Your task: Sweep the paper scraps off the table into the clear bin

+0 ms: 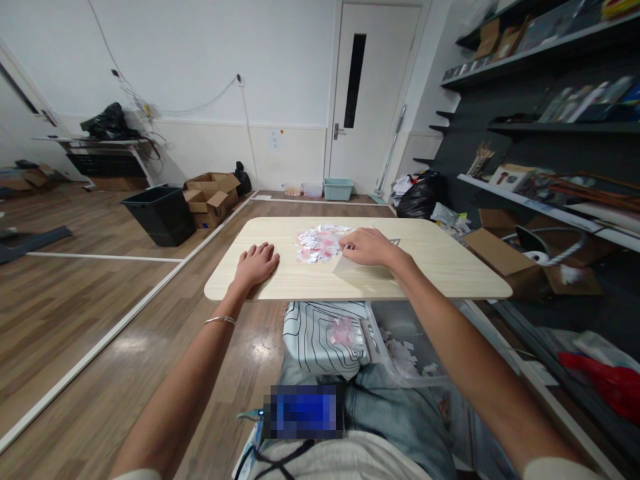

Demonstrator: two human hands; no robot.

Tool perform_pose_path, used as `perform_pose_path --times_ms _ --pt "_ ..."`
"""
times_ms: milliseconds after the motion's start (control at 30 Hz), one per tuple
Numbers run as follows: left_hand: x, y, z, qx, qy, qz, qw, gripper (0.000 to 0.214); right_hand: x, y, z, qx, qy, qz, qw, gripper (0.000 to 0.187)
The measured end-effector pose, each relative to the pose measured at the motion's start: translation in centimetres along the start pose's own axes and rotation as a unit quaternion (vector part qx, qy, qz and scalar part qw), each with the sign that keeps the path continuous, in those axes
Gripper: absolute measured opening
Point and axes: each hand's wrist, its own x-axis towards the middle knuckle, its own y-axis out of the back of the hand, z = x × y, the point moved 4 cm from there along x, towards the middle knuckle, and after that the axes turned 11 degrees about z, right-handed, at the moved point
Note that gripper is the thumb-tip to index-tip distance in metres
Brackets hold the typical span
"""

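Note:
My left hand point(257, 264) lies flat on the left part of the pale wooden tabletop point(450, 273), palm down, and holds nothing. A heap of small white and pink paper scraps point(319, 243) lies spread on the board, to the right of that hand. At the heap's right edge is my right hand point(367, 245), its fingers closed and pointing left. A small dark bit shows by its fingertips, and a pale, flat piece point(396, 242) with a greyish edge pokes out behind the wrist. What the fingers grip is mostly hidden.
Below the board, a clear plastic bin point(415, 381) with white scraps stands by my legs. A line-patterned cloth point(305, 333) with pink bits covers my lap, near a blurred-out device point(305, 412). A black bin point(163, 217) and cardboard boxes point(213, 210) stand on the floor; shelves line the right.

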Motion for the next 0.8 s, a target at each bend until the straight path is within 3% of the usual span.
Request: perform_pose_path --times_ms 200,400,567,800 --pt "0.1 0.1 -0.1 -0.003 0.0 0.002 1.0 0.07 -0.3 0.1 0.8 0.036 -0.015 0.013 0.999 0.035" --pt "0.2 0.0 -0.4 -0.011 -0.005 -0.001 1.0 0.069 2.1 0.1 0.8 0.033 -0.07 0.027 0.997 0.043" --pt "0.2 0.1 -0.4 -0.008 -0.002 -0.005 1.0 0.069 3.4 -0.2 -1.1 0.039 -0.067 -0.001 0.997 0.049" --pt "0.1 0.0 -0.3 -0.002 0.004 -0.009 1.0 0.071 2.4 0.1 -3.6 0.049 -0.04 -0.007 0.998 0.046"
